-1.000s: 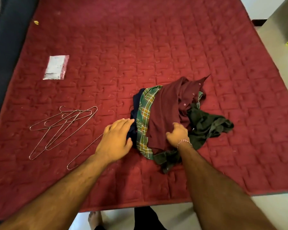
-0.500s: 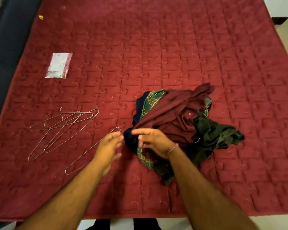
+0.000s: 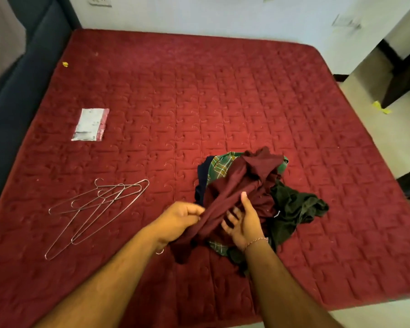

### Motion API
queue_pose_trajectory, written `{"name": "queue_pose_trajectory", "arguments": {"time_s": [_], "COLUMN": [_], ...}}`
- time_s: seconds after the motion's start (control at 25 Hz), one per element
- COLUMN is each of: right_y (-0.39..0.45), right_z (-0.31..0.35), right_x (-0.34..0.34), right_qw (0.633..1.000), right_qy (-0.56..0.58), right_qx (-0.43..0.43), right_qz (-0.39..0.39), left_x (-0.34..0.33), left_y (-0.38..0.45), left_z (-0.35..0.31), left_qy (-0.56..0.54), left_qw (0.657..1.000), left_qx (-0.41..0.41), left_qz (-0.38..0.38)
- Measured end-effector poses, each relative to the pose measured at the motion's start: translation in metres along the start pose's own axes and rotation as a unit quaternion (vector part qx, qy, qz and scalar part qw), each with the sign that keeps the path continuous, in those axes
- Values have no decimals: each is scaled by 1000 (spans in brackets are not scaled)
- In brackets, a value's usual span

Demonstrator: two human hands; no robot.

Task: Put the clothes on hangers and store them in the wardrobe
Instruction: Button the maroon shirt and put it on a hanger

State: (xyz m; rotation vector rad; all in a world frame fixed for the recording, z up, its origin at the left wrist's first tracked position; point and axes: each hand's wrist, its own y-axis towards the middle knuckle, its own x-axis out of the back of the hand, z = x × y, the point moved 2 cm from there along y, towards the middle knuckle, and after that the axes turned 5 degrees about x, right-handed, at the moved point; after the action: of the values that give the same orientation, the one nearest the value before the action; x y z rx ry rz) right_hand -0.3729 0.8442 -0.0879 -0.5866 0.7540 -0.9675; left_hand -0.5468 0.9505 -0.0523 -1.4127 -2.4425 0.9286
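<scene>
A heap of clothes lies on the red mattress point(image 3: 199, 91): a maroon shirt point(image 3: 232, 185) on top, a green plaid shirt point(image 3: 219, 165) under it, a dark green garment point(image 3: 296, 207) to the right and a navy piece point(image 3: 202, 178) at the left edge. My left hand point(image 3: 180, 218) grips a bunched fold of the maroon shirt. My right hand point(image 3: 243, 218) lies against the same shirt, palm up with fingers spread under the cloth. Several wire hangers point(image 3: 97, 207) lie in a loose pile to the left of my hands. The hook of one more hanger point(image 3: 160, 252) peeks out under my left wrist.
A small plastic packet point(image 3: 90, 124) lies on the mattress at the left. A dark blue headboard point(image 3: 22, 91) borders the left side. White wall at the back; a dark furniture leg point(image 3: 402, 79) and tiled floor to the right. A yellow scrap point(image 3: 65, 64) sits near the far left corner.
My left hand moved right and took hold of the maroon shirt. My right hand turned palm up under the cloth. The camera tilted up, so the wall now shows.
</scene>
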Motion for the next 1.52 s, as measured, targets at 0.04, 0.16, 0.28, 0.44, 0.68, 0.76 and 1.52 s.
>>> {"name": "queue_pose_trajectory", "arguments": {"time_s": [0.04, 0.16, 0.28, 0.44, 0.68, 0.76, 1.52], "right_y": [-3, -31, -78, -123, -135, -130, -133], "right_z": [3, 2, -27, -91, -90, -80, -36], "right_x": [-18, -84, -135, -167, -182, -184, -211], "right_qw": [999, 986, 949, 740, 752, 701, 734], "right_qy": [21, -67, -176, -501, -539, -576, -411], "right_qx": [26, 132, 174, 204, 299, 383, 426], "right_qz": [21, 70, 194, 399, 234, 174, 334], "left_x": [13, 61, 110, 141, 163, 168, 156], "left_y": [-19, -55, -76, -101, -145, -159, -147], "left_z": [3, 34, 40, 13, 14, 11, -45], "left_qy": [32, 99, -19, -273, -121, -132, 151], "left_qw": [999, 994, 978, 954, 962, 966, 919], "left_qx": [-4, 42, 31, 21, -60, -84, -169], "left_qz": [43, 11, -204, -118, -235, -206, -323]}}
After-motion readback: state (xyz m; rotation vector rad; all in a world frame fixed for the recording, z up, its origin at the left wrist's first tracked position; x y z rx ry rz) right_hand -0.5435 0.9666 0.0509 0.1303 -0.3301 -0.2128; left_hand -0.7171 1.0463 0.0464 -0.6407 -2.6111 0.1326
